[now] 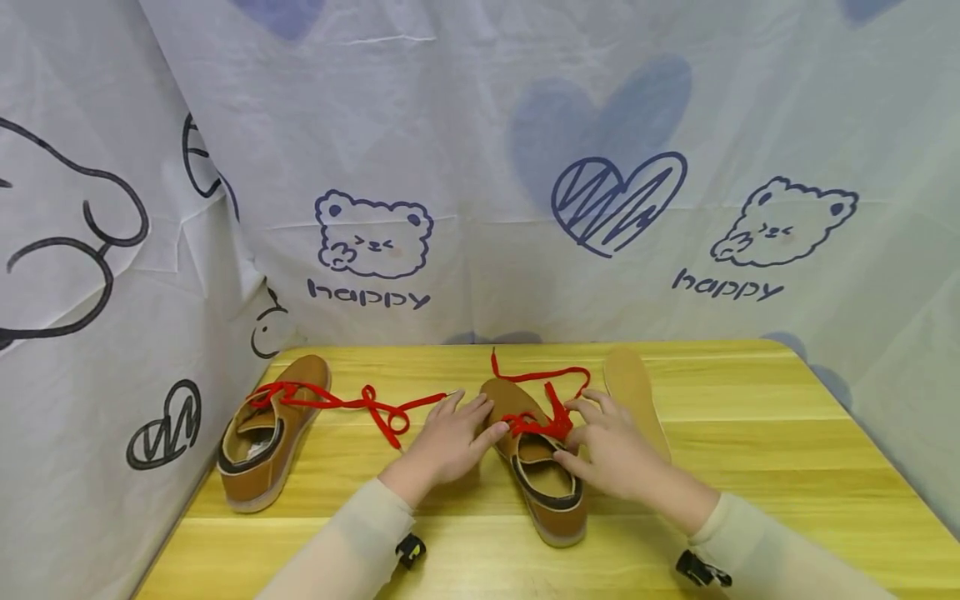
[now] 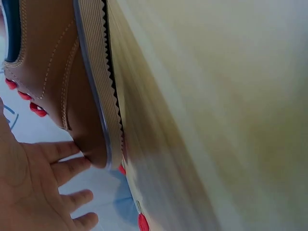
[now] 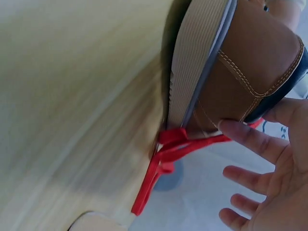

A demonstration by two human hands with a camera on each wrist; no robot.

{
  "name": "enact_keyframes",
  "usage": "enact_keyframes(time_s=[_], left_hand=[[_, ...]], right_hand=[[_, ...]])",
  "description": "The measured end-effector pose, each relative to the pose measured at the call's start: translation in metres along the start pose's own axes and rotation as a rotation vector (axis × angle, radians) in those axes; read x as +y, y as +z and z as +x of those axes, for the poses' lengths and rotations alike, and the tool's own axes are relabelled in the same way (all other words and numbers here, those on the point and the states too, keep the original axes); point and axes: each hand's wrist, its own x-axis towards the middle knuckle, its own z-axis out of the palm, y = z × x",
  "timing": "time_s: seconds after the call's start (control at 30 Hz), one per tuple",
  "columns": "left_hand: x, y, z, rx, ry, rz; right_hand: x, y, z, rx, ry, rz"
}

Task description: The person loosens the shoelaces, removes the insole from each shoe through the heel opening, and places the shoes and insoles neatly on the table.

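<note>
A brown shoe with red laces stands on the table between the two hands, its toe pointing away. The left hand has its fingers spread, and in the left wrist view fingertips touch the side of the toe. On the other side, the right hand has its index finger and thumb against the shoe's upper near the collar. Its other fingers are extended and apart. Near the right fingers lies a bunched part of the red lace.
A second brown shoe stands at the table's left side, its long red lace trailing toward the left hand. Behind the right hand lies a tan insole. A printed cloth hangs behind the wooden table.
</note>
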Motion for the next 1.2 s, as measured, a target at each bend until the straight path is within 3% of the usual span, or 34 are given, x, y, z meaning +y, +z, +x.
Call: enact_keyframes(time_s=[0.23, 0.47, 0.6, 0.73, 0.97, 1.2], left_hand=[[-0.002, -0.001, 0.008, 0.016, 0.025, -0.011], [0.027, -0.004, -0.015, 0.138, -0.073, -0.017], [0.047, -0.005, -0.028, 0.132, -0.133, 0.013], [0.056, 0.002, -0.034, 0.105, -0.148, 0.050], [0.056, 0.006, -0.035, 0.115, -0.119, 0.073], [0.047, 0.006, -0.030, 0.104, -0.068, 0.046]], right_hand=[[-0.008, 0.001, -0.001, -0.013, 0.060, -0.013], [-0.008, -0.004, 0.006, 0.055, 0.078, -0.030], [-0.009, -0.003, 0.012, 0.055, 0.068, -0.065], [-0.010, 0.001, 0.012, 0.032, 0.061, -0.106], [-0.015, 0.006, 0.009, 0.035, 0.054, -0.102], [-0.018, 0.008, 0.009, 0.046, 0.054, -0.115]])
